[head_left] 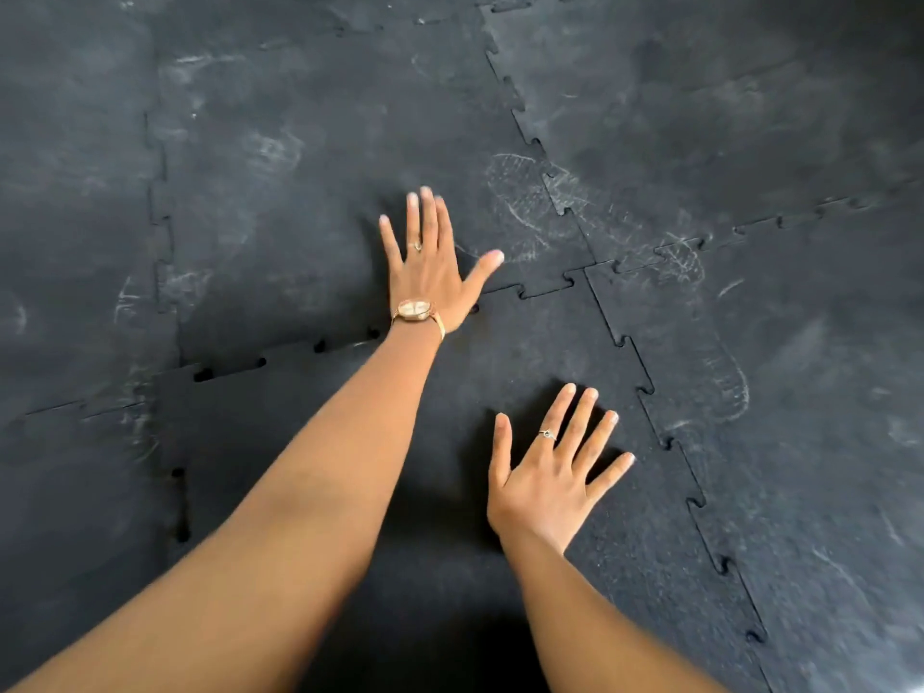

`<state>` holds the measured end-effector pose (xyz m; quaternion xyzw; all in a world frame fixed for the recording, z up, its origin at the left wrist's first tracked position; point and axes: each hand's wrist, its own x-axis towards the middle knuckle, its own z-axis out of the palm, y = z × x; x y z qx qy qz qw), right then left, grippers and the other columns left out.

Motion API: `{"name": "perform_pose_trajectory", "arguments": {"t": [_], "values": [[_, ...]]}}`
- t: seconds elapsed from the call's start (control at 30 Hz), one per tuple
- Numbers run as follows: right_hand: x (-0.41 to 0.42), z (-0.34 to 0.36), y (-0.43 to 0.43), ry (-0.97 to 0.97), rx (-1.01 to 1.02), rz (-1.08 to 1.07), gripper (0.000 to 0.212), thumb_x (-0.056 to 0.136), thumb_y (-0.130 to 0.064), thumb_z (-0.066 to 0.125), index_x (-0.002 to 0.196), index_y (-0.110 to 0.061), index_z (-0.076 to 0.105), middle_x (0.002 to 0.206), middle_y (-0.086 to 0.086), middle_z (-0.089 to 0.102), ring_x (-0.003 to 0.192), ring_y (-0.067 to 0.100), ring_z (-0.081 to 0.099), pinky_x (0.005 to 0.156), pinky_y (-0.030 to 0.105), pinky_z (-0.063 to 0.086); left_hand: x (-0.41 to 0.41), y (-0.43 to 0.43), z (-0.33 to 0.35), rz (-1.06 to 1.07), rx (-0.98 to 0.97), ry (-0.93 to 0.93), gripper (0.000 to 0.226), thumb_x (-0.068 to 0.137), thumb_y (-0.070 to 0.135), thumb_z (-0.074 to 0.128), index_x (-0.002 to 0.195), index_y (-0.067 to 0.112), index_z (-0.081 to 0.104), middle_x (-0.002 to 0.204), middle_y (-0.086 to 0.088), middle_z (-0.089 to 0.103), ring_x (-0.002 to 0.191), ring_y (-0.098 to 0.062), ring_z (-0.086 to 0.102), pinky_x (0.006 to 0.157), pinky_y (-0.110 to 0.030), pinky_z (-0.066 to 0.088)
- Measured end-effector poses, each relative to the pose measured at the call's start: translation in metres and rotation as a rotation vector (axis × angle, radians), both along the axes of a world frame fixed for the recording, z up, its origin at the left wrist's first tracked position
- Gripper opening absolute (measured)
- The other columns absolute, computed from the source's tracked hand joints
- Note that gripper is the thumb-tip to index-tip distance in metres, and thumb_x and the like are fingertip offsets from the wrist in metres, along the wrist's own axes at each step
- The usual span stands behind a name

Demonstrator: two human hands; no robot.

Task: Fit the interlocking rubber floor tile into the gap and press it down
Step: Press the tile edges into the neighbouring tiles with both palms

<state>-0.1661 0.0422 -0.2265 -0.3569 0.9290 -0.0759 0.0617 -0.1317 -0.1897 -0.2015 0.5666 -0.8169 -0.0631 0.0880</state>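
Hands flat, fingers spread, gripping nothing: left hand over the far seam, right hand on the interlocking rubber tile already lying in its gap. Likely purpose: press tabs home; notches along that seam show dark, probably unseated.

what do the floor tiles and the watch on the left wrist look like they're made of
Floor tiles: likely rubber, matte black, going by the dull surface, dusty shoe prints and puzzle-cut interlocking edges. The tile under the right hand looks finer-grained and cleaner.
Watch by the left hand: seems metal, rose-gold and polished, with a thin shiny band.
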Motion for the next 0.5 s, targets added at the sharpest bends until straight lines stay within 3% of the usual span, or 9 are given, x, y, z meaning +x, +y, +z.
{"name": "perform_pose_trajectory", "arguments": {"t": [0.07,0.23,0.3,0.4,0.5], "values": [[0.0,-0.004,-0.003,0.034,0.006,-0.007,0.08,0.095,-0.065,0.023,0.157,-0.014,0.011,0.165,0.007,0.011,0.151,0.033,0.004,0.118,0.062,0.002,-0.002,-0.006,-0.024,-0.029,0.044,-0.053,0.086,0.092,0.069,0.002,0.155,0.011,-0.005,0.163,-0.011,-0.006,0.15,-0.028,-0.011,0.119,-0.058,-0.005],[-0.002,0.0,-0.005,0.016,-0.01,-0.012,0.08,0.094,-0.065,0.021,0.156,-0.014,0.013,0.164,0.008,0.014,0.151,0.034,0.007,0.117,0.064,0.005,-0.001,-0.012,-0.012,-0.074,0.1,0.017,0.081,0.093,0.067,0.005,0.156,0.016,-0.003,0.163,-0.008,-0.008,0.15,-0.026,-0.015,0.12,-0.054,-0.007],[-0.006,0.0,-0.012,0.015,-0.019,-0.026,0.081,0.094,-0.065,0.021,0.156,-0.014,0.012,0.164,0.009,0.014,0.151,0.034,0.006,0.117,0.064,0.005,-0.003,-0.014,-0.009,-0.136,0.193,0.166,0.077,0.095,0.063,0.011,0.156,0.018,-0.003,0.164,-0.005,-0.009,0.149,-0.022,-0.016,0.121,-0.051,-0.008],[-0.002,0.004,-0.007,-0.004,-0.008,-0.002,0.081,0.095,-0.065,0.021,0.157,-0.015,0.01,0.164,0.009,0.012,0.151,0.033,0.003,0.117,0.064,0.003,0.016,-0.01,0.016,-0.091,0.318,0.591,0.074,0.097,0.054,0.018,0.155,0.012,-0.001,0.164,-0.006,-0.007,0.15,-0.019,-0.013,0.121,-0.046,-0.008],[-0.001,0.001,-0.001,-0.008,0.008,0.013,0.081,0.095,-0.066,0.017,0.157,-0.015,0.005,0.165,0.008,0.008,0.151,0.033,-0.001,0.117,0.064,0.001,0.043,-0.002,0.039,-0.109,0.056,0.648,0.062,0.104,0.036,0.023,0.154,0.007,0.003,0.163,-0.013,-0.003,0.15,-0.027,-0.009,0.12,-0.038,-0.012]]}}
